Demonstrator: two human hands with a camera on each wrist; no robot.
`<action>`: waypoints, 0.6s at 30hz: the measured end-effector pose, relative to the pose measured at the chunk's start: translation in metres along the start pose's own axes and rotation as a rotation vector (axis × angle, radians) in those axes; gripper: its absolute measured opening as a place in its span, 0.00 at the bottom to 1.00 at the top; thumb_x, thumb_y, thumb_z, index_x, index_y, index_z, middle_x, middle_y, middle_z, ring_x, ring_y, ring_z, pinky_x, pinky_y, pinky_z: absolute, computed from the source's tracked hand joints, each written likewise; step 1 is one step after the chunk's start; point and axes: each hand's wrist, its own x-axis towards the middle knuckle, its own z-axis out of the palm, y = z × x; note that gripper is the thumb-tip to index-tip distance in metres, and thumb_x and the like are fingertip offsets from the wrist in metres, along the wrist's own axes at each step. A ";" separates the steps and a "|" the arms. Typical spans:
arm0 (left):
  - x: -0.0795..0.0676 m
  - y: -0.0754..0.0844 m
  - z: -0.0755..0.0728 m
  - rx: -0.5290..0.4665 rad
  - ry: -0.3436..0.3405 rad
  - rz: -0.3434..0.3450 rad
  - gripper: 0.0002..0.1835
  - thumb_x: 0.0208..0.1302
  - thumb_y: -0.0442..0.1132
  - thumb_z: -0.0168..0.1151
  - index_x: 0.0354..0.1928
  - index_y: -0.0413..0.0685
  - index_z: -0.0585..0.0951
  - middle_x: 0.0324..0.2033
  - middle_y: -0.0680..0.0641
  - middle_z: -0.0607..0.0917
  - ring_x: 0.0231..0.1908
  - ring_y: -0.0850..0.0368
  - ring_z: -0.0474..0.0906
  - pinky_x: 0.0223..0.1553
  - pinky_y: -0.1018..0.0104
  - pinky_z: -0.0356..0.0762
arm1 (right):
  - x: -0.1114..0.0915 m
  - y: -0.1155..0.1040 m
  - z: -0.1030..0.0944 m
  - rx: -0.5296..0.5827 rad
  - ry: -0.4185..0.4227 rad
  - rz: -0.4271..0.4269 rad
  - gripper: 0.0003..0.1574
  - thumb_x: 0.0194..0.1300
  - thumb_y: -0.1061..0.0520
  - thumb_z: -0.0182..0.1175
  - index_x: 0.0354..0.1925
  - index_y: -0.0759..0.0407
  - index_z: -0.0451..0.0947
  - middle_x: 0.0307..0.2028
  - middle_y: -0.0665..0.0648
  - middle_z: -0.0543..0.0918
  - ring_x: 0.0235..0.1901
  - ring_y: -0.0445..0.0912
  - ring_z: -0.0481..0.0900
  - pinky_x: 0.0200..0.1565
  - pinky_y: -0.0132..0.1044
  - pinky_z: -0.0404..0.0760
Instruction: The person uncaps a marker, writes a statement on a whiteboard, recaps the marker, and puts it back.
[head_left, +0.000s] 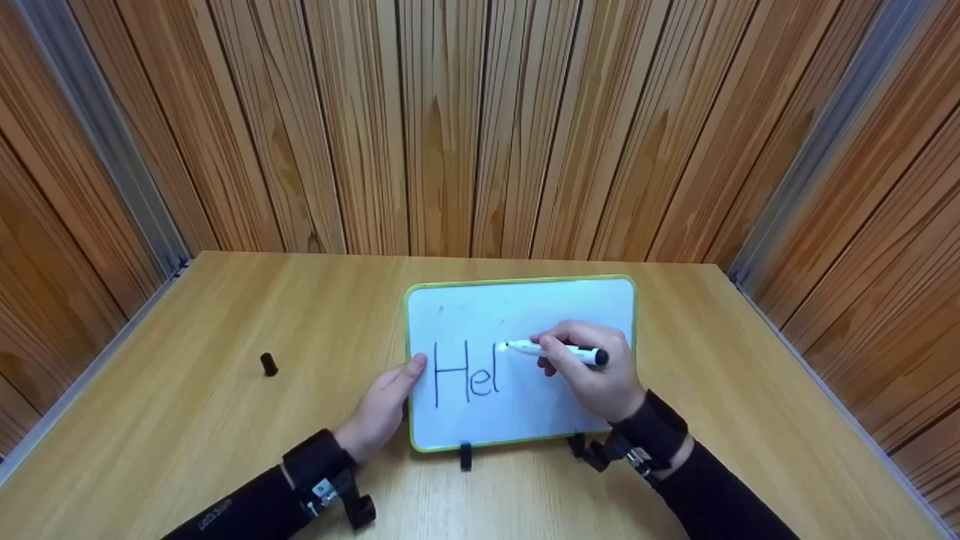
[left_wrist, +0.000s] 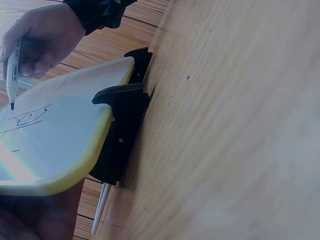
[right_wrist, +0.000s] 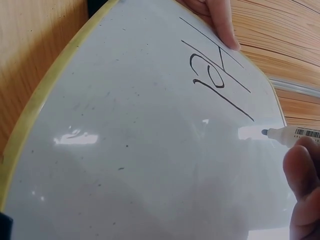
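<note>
A whiteboard point(head_left: 555, 304) with a yellow-green rim leans on a black stand point(left_wrist: 119, 135) on the table. Dark letters reading "Hel" point(head_left: 466, 375) are written on its left half. My left hand point(head_left: 381, 405) grips the board's left edge, thumb on the front and fingers hidden behind. In my right hand point(head_left: 596, 367) a white marker point(head_left: 526, 347) is pinched between thumb and fingers, uncapped. Its dark tip points left, close to the board surface just right of the top of the "l". The right wrist view shows the tip point(right_wrist: 264, 132) beside that stroke.
A small black cap point(head_left: 269, 364) stands apart on the table point(head_left: 187, 420) to the left. Wood-panelled walls point(head_left: 442, 127) close off the back and both sides. Two stand feet point(head_left: 466, 457) jut out below the board. Small dark specks dot the board's surface.
</note>
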 end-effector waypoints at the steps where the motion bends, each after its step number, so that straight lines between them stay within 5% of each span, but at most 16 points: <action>1: 0.000 0.000 0.000 0.000 -0.001 0.000 0.37 0.94 0.59 0.35 0.78 0.34 0.73 0.64 0.38 0.88 0.67 0.49 0.83 0.73 0.61 0.71 | 0.000 0.000 0.000 -0.001 -0.003 0.002 0.13 0.70 0.76 0.65 0.39 0.63 0.92 0.25 0.56 0.88 0.22 0.48 0.85 0.26 0.30 0.78; 18: -0.001 0.001 -0.002 0.000 -0.021 -0.009 0.37 0.94 0.60 0.34 0.79 0.35 0.72 0.64 0.38 0.88 0.66 0.48 0.85 0.71 0.59 0.75 | 0.001 -0.001 0.002 0.001 -0.033 0.006 0.13 0.73 0.75 0.65 0.42 0.63 0.92 0.27 0.55 0.89 0.23 0.50 0.86 0.30 0.30 0.82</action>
